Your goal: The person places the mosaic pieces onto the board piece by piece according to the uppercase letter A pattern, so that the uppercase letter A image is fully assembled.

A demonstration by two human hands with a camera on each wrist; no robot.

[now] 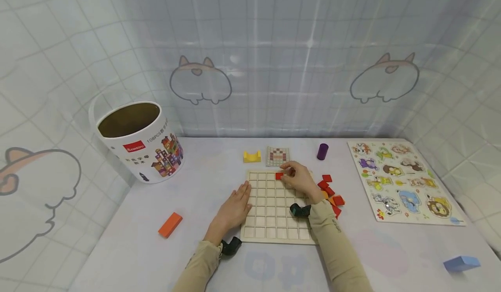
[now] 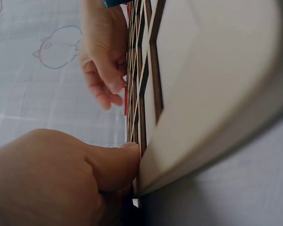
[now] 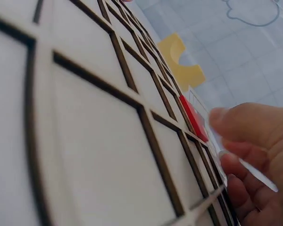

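white sheeting printed with a grid of lines [image 1: 254, 65] is hung behind a pale tabletop [image 1: 211, 166], on which a pale wooden board divided into square cells [image 1: 260, 222] is laid. its left edge is seemingly steadied by the left hand [image 1: 233, 205], whose fingers are stretched straight along it with nothing grasped. one flat square red tile [image 1: 279, 176] is seen at a cell of the far row; beside it the right hand [image 1: 299, 178] is poised, fingers bent, thumb near the index finger. whether anything is pinched there cannot be told.

the step in hand is judged to be the setting of coloured tiles into cells, barely begun, since only that one cell is seen filled. a guide is probably given by the small card with a coloured grid figure [image 1: 277, 156] just beyond the board. for the next move, the tile should be checked for a flat seat, then another taken from the loose pile of red and orange tiles [image 1: 338, 200] at the right and matched to the card.
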